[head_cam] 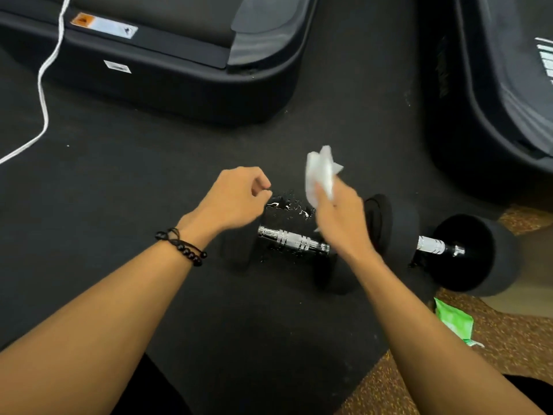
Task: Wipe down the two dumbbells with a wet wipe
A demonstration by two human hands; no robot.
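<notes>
The right hand (338, 217) grips a crumpled white wet wipe (320, 175) just above the nearer black dumbbell with a chrome handle (294, 241) on the floor mat, apparently readying a wiping pass, while the left hand (236, 199) hovers loosely curled and empty beside it, and the second black dumbbell (431, 244) lies just right.

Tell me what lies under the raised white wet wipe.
Below the crumpled white wet wipe sit water droplets on the black floor mat. The right hand holding it hides the nearer chrome-handled dumbbell's right end.
</notes>
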